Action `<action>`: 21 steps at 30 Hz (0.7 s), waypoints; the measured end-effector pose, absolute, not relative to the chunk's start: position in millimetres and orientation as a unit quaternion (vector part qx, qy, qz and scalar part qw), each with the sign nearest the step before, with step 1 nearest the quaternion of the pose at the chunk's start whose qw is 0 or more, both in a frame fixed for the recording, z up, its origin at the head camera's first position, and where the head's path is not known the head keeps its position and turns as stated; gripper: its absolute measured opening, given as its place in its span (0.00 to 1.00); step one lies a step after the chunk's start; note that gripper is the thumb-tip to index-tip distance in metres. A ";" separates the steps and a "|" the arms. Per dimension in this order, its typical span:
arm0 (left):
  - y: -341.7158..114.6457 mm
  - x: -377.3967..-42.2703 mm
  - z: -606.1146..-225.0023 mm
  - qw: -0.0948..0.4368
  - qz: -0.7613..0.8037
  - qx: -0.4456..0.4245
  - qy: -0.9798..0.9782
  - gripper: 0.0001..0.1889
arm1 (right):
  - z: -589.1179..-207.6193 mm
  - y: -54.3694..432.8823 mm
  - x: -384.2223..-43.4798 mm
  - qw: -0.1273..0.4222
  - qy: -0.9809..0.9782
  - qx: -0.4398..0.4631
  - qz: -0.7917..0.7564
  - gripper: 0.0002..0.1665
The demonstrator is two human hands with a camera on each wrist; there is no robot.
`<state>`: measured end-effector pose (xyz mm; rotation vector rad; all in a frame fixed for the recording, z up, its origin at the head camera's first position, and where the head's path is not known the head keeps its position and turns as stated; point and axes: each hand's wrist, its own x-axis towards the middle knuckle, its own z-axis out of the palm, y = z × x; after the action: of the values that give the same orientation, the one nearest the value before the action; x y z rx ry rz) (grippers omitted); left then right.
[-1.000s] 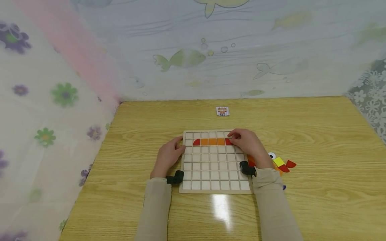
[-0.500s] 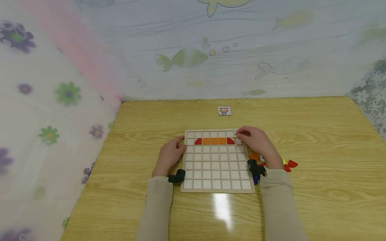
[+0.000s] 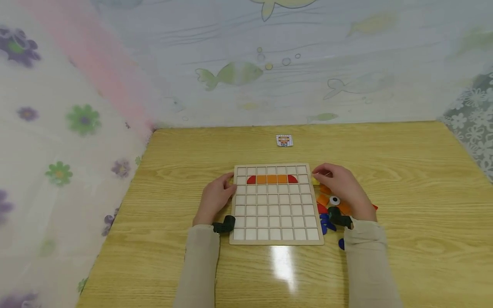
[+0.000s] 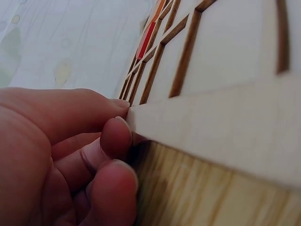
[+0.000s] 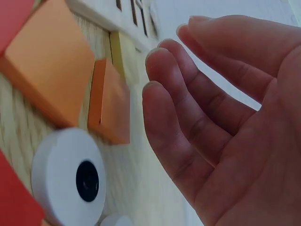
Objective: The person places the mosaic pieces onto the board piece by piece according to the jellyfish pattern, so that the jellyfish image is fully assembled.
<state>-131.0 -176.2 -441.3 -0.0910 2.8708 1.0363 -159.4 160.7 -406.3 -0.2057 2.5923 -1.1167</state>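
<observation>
A wooden grid board [image 3: 267, 209] lies on the table, with red quarter-round pieces [image 3: 251, 179] at both ends of a row of orange squares [image 3: 271, 179]. My left hand [image 3: 216, 198] holds the board's left edge, its thumb and fingertips at the rim in the left wrist view. Beyond the board's right edge hovers my right hand [image 3: 340, 184], fingers loosely bent with nothing between them. Beneath and beside it lie a yellow piece [image 5: 123, 56], orange pieces [image 5: 110, 106] and a white eye disc [image 5: 70, 176] with a black centre; the hand hides part of this pile.
Blue pieces [image 3: 326, 223] lie along the board's right side, with a dark blue piece [image 3: 341, 244] nearer the front. A small patterned card [image 3: 284, 140] lies behind the board. Printed curtains [image 3: 231, 98] hang along the table's back and left.
My right hand has left the red quarter-round piece at the row's right end and moved right, off the board to the loose pieces. The left hand stays at the board's edge.
</observation>
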 end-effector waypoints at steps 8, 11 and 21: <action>-176.9 -131.9 -442.5 0.048 0.333 -0.036 0.941 0.21 | -413.9 165.0 -163.4 0.143 0.916 -0.067 -0.368 0.16; -176.3 -131.3 -441.9 0.050 0.336 -0.036 0.940 0.22 | -417.0 165.0 -164.5 0.138 0.923 -0.075 -0.351 0.17; -176.4 -130.6 -441.4 0.048 0.341 -0.035 0.938 0.21 | -420.0 164.4 -165.0 0.146 0.928 -0.090 -0.331 0.17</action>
<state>-130.6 -176.4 -441.4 -0.1066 2.8606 1.0409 -165.0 164.4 -420.0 -0.2605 2.6718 -0.9539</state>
